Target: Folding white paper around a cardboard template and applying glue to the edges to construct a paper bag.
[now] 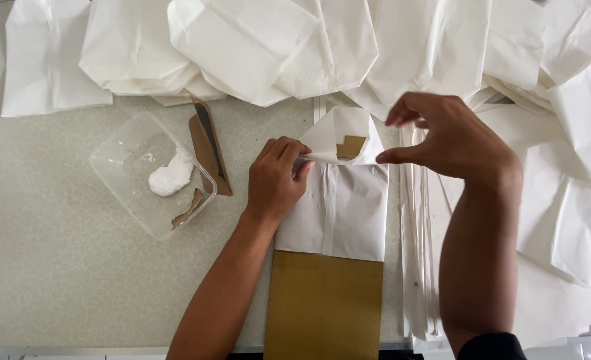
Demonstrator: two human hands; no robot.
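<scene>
A white paper sheet (345,207) is wrapped around a brown cardboard board (323,307) that lies upright on the table in front of me. My left hand (277,181) presses on the sheet's upper left corner, pinching a folded flap (332,137) that stands up and shows a bit of cardboard behind it. Just right of that flap my right hand (452,137) hovers above the paper with thumb and fingers apart, holding nothing.
A clear plastic tray (123,150) with a lump of white paste (170,179) and a cardboard scrap sits at left, beside a cardboard strip (209,143). Piles of folded white paper (262,40) line the far edge and right side (569,200). White strips (415,267) lie beside the board.
</scene>
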